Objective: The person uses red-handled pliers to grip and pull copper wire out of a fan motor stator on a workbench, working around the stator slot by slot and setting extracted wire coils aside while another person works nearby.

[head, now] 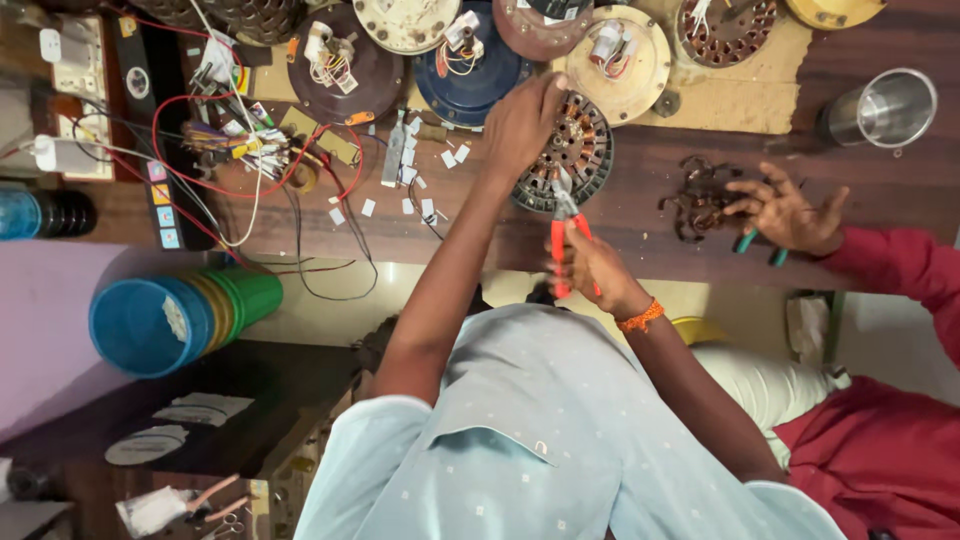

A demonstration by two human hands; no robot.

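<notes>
Stator (570, 160) of a fan motor, a round dark ring of copper windings, lies on the brown wooden bench (620, 215) just above the middle of the frame. The left hand (522, 125) is spread over its upper left edge, fingers curled down and pressing on the rim. The right hand (592, 268), with an orange thread at the wrist, is closed round the red handles of a pair of pliers (562, 232), whose metal nose points up and touches the lower edge of the windings. At the right of the frame, a co-worker in a red sleeve holds an open hand (790, 215) beside a tangle of stripped copper wire (700, 200), with green-handled cutters (755, 245) under the palm. A steel tumbler (885, 108) lies on its side at the upper right. Along the top edge sit several round motor covers (470, 65). Red and white wires (240, 150) sprawl at the upper left, and stacked plastic tubs (175, 320) show at the left.
</notes>
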